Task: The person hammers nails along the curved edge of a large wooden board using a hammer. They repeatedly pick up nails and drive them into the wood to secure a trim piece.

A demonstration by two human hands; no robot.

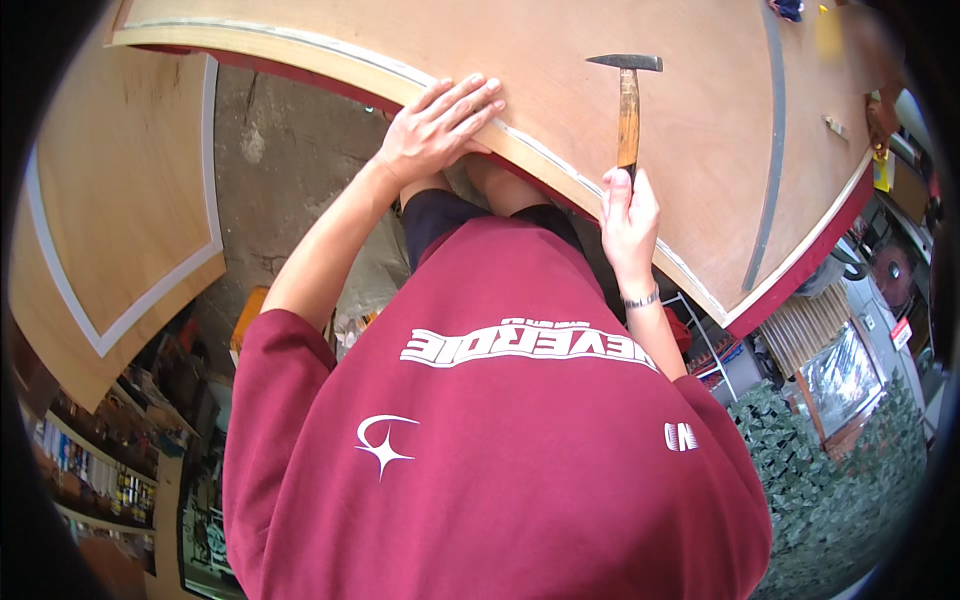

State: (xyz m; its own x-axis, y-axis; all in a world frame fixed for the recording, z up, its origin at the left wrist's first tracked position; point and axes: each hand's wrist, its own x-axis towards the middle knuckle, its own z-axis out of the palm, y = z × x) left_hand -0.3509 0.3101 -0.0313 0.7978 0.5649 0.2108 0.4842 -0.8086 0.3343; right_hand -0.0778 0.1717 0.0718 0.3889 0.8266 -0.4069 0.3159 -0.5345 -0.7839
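My left hand (446, 124) lies palm down across the near edge of a large wooden panel (555, 97), fingers stretched over a pale strip (360, 54) along its border. It holds no tool. My right hand (628, 217) is wrapped around the lower end of the wooden handle of a hammer (629, 112). The hammer's dark steel head, with one tapered end, points away from me above the panel. Whether the head touches the surface, I cannot tell. A red side face (802, 271) shows below the panel's border.
Another wooden panel (120, 172) with a light grey border stands at the left. On the main panel lie a grey strip (769, 150) and a small piece (835, 127). Shelves (97, 480) fill the lower left; leafy greenery (810, 480) is at the lower right. The upper right is blurred.
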